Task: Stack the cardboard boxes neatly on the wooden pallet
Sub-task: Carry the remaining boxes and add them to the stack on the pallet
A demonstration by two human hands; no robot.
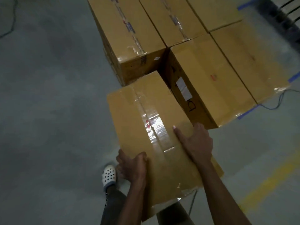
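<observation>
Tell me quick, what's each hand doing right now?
Left hand: grips the left edge of the taped brown cardboard box.
Right hand: thumb flat on top, fingers bent over the box's right edge.

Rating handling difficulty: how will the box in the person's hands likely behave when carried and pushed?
Probably stiff: the box shows flat faces and straight edges while held. Likely bulky, perhaps heavy: both the left hand and right hand hold it. The glossy tape along its top may be slippery, so a grip on bare cardboard seems safer.
</observation>
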